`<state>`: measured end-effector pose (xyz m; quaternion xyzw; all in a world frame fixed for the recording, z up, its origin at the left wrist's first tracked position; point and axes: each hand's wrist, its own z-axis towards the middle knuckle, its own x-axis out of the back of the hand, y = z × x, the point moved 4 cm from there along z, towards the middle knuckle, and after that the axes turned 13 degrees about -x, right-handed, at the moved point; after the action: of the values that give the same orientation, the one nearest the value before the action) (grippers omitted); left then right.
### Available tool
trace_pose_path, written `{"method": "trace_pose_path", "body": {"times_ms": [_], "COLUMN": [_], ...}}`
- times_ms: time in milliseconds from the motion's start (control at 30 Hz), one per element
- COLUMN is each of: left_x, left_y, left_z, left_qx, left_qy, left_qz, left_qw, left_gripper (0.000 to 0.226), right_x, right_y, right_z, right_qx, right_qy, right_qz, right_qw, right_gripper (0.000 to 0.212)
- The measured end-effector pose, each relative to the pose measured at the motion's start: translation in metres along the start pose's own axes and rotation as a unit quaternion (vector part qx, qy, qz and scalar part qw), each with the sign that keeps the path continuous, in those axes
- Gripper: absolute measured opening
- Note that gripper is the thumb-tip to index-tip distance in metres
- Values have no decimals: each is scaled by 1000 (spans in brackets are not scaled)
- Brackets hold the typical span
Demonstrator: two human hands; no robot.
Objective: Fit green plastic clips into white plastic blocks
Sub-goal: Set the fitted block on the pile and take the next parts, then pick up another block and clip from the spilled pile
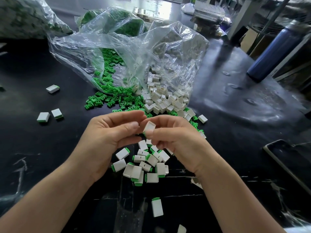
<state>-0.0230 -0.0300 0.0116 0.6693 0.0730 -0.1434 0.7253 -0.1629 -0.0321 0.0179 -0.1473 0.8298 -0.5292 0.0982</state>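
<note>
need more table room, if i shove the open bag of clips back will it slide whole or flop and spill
Probably flops: the bag is thin, crumpled film, so it would likely buckle rather than slide whole. Its mouth lies open with clips already spilled out, so a push may scatter more.

A single wide-angle view is taken from head height and directed forward and steeply down onto a dark table [50, 140]. Both forearms are seen entering from the bottom edge, and the left hand [107, 132] and right hand [176, 137] are framed close at the centre. The clear plastic bags [134, 52] are set in the middle distance. The blue bottle [272, 52] at upper right is shown leaning, bent by the lens.
</note>
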Motion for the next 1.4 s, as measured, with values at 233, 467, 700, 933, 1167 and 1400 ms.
{"method": "trace_pose_path", "body": {"times_ms": [233, 467, 700, 933, 1167, 1400], "left_x": [29, 35, 31, 20, 19, 19], "left_y": [-2, -12, -8, -9, -5, 2], "left_z": [13, 16, 16, 15, 12, 8], "left_qx": [-3, -23, -89, -112, -134, -190], "left_qy": [137, 143, 114, -3, 10, 79], "left_qz": [103, 208, 380, 597, 589, 516], "left_qw": [985, 967, 914, 794, 797, 832], "left_gripper": [28, 28, 24, 26, 11, 8], "right_x": [12, 5, 6, 25, 66, 67], "right_y": [-3, 2, 2, -3, 2, 12], "right_z": [-3, -3, -3, 1, 12, 26], "right_qx": [19, -20, -21, 39, 39, 20], "right_qy": [107, 91, 117, 255, 441, 461], "right_qz": [-147, -278, -344, -317, -344, -380], "right_qw": [983, 956, 931, 913, 828, 802], "right_gripper": [7, 14, 24, 10, 30, 31]}}
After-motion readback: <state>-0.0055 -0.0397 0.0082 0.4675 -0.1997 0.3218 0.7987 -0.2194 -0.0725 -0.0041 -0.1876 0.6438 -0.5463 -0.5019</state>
